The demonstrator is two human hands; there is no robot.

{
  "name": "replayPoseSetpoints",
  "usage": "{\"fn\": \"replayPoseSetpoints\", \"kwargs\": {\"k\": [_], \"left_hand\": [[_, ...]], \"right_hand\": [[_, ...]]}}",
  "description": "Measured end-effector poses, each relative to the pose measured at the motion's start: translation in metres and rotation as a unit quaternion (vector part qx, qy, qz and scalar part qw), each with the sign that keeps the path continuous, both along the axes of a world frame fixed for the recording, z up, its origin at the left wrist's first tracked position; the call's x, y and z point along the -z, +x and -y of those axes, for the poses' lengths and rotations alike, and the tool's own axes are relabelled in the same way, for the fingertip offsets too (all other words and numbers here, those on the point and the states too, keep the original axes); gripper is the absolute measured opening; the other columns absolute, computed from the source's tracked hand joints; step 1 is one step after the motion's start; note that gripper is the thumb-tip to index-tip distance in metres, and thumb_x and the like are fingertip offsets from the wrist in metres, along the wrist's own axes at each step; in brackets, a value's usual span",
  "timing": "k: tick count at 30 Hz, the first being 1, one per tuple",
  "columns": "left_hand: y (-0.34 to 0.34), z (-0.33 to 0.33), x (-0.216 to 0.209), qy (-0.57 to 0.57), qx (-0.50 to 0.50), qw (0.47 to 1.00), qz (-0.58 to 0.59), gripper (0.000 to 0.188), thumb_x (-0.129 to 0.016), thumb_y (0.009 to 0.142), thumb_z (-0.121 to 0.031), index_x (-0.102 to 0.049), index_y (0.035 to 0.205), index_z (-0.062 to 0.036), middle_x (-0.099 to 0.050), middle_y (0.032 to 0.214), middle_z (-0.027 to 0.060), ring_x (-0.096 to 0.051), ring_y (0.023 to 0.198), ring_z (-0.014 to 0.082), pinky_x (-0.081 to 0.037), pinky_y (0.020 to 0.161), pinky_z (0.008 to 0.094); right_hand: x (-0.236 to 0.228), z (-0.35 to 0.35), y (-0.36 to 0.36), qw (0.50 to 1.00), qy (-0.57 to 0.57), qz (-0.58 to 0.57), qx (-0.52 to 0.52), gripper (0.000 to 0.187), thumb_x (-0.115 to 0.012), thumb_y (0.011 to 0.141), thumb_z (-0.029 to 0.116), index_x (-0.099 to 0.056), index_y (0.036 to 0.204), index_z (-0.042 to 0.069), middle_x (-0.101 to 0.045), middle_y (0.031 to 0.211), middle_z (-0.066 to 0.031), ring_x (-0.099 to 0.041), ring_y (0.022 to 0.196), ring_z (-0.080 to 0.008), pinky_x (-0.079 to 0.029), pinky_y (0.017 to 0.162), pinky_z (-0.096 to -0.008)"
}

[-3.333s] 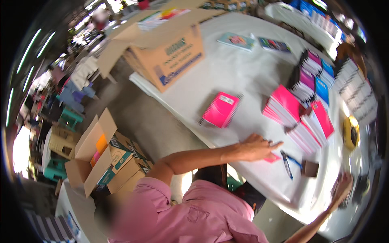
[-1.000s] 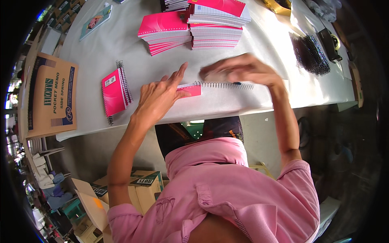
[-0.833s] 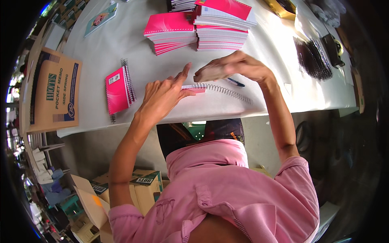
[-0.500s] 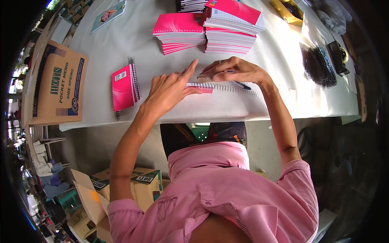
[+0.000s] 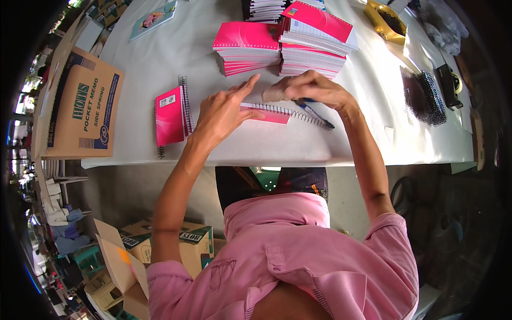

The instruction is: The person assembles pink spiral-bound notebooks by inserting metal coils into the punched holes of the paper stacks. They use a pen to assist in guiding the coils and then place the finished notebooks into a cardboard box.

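A pink pocket notebook (image 5: 274,116) lies near the table's front edge, its spine along the far side. My left hand (image 5: 225,113) grips its left part, thumb over the cover and index finger stretched outward. A dark spiral wire (image 5: 302,117) runs along the notebook's holes, its loose end sticking out to the right. Above the spine is my right hand (image 5: 316,90), fingers bent and fingertips blurred. From its palm juts a slim blue-and-black hand tool (image 5: 319,115), tip toward the lower right; its exact kind is unclear.
Two spiral-bound pink notebooks (image 5: 169,118) lie together on the left, beside a cardboard box (image 5: 85,104). Stacks of pink notebooks (image 5: 248,37) stand at the back. A pile of spiral wires (image 5: 424,98), a tape dispenser (image 5: 449,85) and a yellow tray (image 5: 381,18) are right.
The notebook shows more of its cover below my left thumb. My right hand has shifted slightly along the spine, fingers blurring, and the tool's shaft shows more. The whole view has shifted a little.
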State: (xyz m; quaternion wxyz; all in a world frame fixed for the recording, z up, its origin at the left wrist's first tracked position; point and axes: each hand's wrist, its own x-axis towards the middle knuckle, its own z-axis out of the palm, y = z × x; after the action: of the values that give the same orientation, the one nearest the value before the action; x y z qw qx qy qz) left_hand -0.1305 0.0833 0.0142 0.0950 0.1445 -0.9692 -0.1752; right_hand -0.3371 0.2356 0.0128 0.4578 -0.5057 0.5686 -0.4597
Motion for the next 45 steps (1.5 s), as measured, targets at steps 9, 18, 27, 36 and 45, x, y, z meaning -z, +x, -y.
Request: {"fn": "replayPoseSetpoints", "kwargs": {"k": [9,18,27,36,45], "left_hand": [[-0.006,0.009,0.042,0.333,-0.023,0.915,-0.228,0.1,-0.085,0.068,-0.011,-0.029,0.151,-0.0191,-0.057,0.133,0.0184,-0.056,0.122,0.0262,-0.056,0.092,0.0348],[-0.01,0.008,0.071,0.453,-0.027,0.858,-0.238,0.096,-0.083,0.073,-0.007,-0.029,0.152,-0.0187,-0.063,0.127,0.0124,-0.06,0.105,0.0109,-0.057,0.08,0.0254],[-0.008,0.004,0.067,0.505,-0.025,0.831,-0.231,0.091,-0.076,0.078,0.004,-0.028,0.153,-0.0156,-0.054,0.136,0.0161,-0.056,0.118,0.0174,-0.052,0.09,0.0251],[0.005,0.019,0.058,0.544,0.04,0.824,-0.154,0.071,-0.068,0.091,-0.019,-0.031,0.151,-0.0098,-0.053,0.139,0.0143,-0.049,0.126,0.0155,-0.046,0.098,0.0273],[0.018,0.014,0.035,0.397,0.062,0.891,-0.21,0.05,-0.063,0.094,-0.013,-0.049,0.141,-0.01,-0.05,0.145,0.0058,-0.042,0.137,0.0213,-0.034,0.111,0.0336]], "right_hand": [[0.006,0.007,-0.012,0.999,-0.013,0.037,-0.004,0.043,-0.069,0.085,0.038,-0.073,0.096,-0.003,-0.069,0.092,-0.0103,-0.061,0.089,-0.0172,-0.046,0.083,-0.0307],[0.017,0.019,-0.009,0.992,0.014,-0.124,0.019,0.055,-0.073,0.081,0.046,-0.072,0.105,-0.003,-0.07,0.098,-0.0145,-0.065,0.09,-0.0223,-0.049,0.084,-0.0308],[0.0,0.018,0.0,0.983,-0.017,0.182,0.012,0.051,-0.073,0.081,0.044,-0.073,0.106,-0.001,-0.069,0.103,-0.0141,-0.065,0.092,-0.023,-0.049,0.088,-0.0336],[-0.013,-0.042,-0.015,0.988,0.005,-0.134,0.081,0.047,-0.065,0.088,0.047,-0.072,0.107,0.004,-0.067,0.105,-0.0118,-0.062,0.101,-0.0223,-0.048,0.09,-0.0356],[0.037,-0.1,-0.003,0.776,-0.057,-0.548,0.306,0.044,-0.078,0.078,0.024,-0.067,0.119,0.014,-0.051,0.135,-0.0135,-0.048,0.123,-0.0326,-0.039,0.104,-0.0423]]}}
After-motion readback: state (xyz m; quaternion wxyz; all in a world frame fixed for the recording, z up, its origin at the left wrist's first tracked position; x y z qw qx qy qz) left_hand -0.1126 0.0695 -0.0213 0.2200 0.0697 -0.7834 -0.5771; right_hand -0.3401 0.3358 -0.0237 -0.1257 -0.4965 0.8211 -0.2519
